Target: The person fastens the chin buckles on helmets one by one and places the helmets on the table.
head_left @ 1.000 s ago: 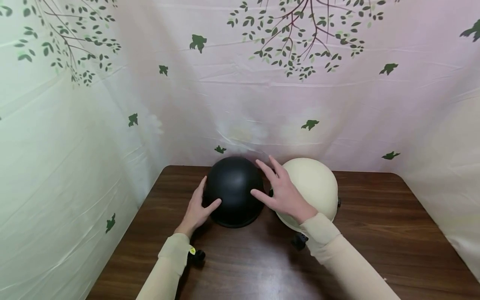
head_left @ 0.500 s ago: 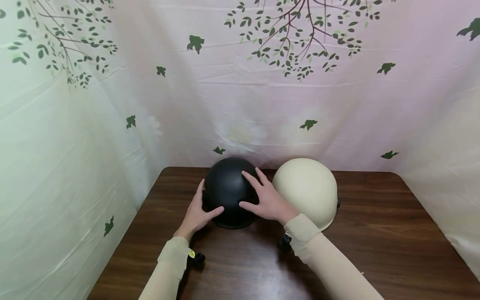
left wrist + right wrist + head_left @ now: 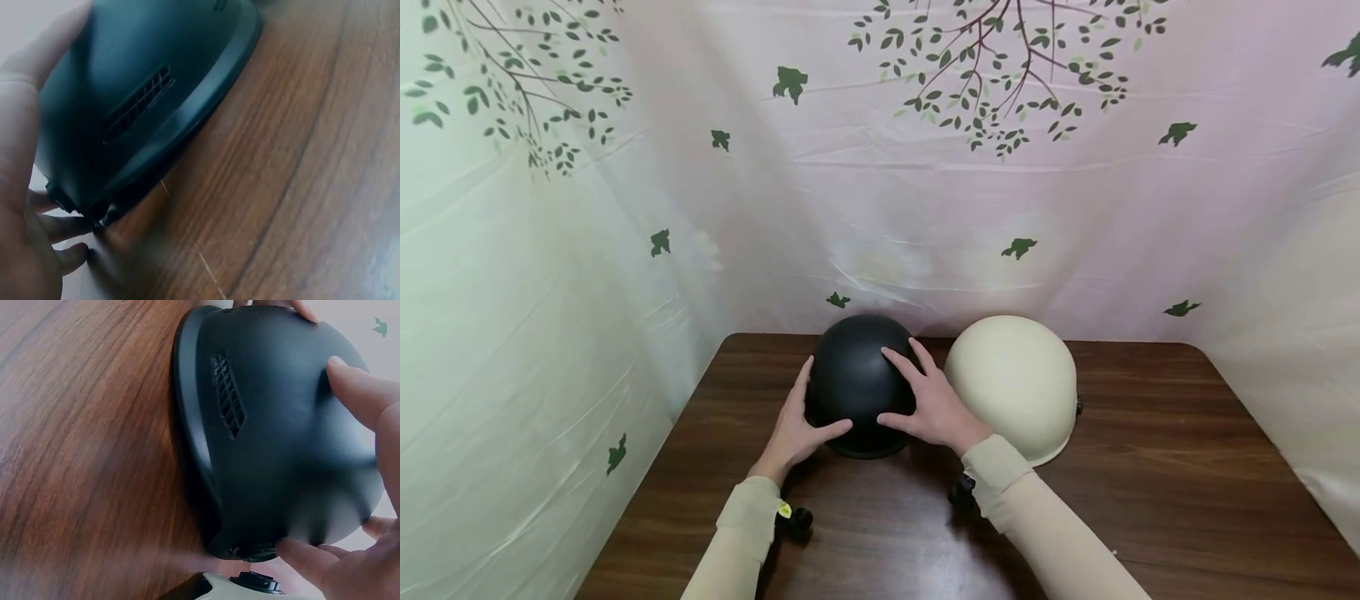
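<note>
A black helmet (image 3: 848, 375) stands dome up near the table's back edge, its rim close over the wood. My left hand (image 3: 792, 433) holds its left side, thumb across the front of the shell; the left wrist view shows those fingertips (image 3: 76, 257) down by the rim. From the right, my right hand (image 3: 937, 408) grips the shell with fingers spread over the side and thumb in front. A slotted vent (image 3: 229, 397) and a side knob (image 3: 259, 552) show in the right wrist view. Beside it sits a cream helmet (image 3: 1011, 379), partly behind my right wrist.
Both helmets stand on a dark brown wooden table (image 3: 1172, 467). A pale curtain (image 3: 880, 208) printed with leaves and birds hangs right behind and along both sides. Small black cameras (image 3: 800, 522) are worn on the wrists.
My right hand has come left from in front of the cream helmet onto the black helmet's right side. My left hand has stayed at the left side, its thumb slightly lower.
</note>
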Available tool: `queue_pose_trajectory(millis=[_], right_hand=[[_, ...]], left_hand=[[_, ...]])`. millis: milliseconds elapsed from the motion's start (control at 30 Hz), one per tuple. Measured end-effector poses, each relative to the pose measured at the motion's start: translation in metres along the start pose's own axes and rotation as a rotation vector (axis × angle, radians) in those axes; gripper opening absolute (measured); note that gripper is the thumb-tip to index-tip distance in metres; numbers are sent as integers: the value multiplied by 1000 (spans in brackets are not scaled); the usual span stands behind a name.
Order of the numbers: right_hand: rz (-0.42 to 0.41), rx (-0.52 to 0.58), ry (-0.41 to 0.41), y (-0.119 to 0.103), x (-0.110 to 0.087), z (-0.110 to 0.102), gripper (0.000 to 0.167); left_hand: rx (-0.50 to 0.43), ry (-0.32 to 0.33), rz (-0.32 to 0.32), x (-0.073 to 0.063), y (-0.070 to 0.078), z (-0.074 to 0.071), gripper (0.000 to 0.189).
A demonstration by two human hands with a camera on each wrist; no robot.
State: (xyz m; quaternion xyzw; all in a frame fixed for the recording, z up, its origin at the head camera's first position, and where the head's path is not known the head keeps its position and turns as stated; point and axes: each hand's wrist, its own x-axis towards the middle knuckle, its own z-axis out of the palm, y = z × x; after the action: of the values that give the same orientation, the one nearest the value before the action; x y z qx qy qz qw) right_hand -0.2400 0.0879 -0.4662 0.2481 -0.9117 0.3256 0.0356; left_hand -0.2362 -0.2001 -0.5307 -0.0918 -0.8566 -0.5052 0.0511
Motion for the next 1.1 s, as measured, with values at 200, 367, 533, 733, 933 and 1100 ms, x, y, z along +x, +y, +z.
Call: queue_pose_trajectory(millis=[200,367,533,733,933,1100], right_hand=[[2,-14,-1,2,1,4,107],[9,-11,15,5,1,6,107],[10,-14,14,5,1,6,107],[3,-21,15,5,1,5,107],[11,-5,11,6,-1,5,108],[16,4,5,7,-2,5,110]], left_hand=[[-42,-16,-13,1,5,1,126],[-72,-22,-18,0,10,1,125],[-99,-20,-27,-2,13,1,125],[-140,-18,-35,-1,14,1,127],[-124,-1,-51,-1,17,2,126],[-150,6,-44,-3,23,1,124]])
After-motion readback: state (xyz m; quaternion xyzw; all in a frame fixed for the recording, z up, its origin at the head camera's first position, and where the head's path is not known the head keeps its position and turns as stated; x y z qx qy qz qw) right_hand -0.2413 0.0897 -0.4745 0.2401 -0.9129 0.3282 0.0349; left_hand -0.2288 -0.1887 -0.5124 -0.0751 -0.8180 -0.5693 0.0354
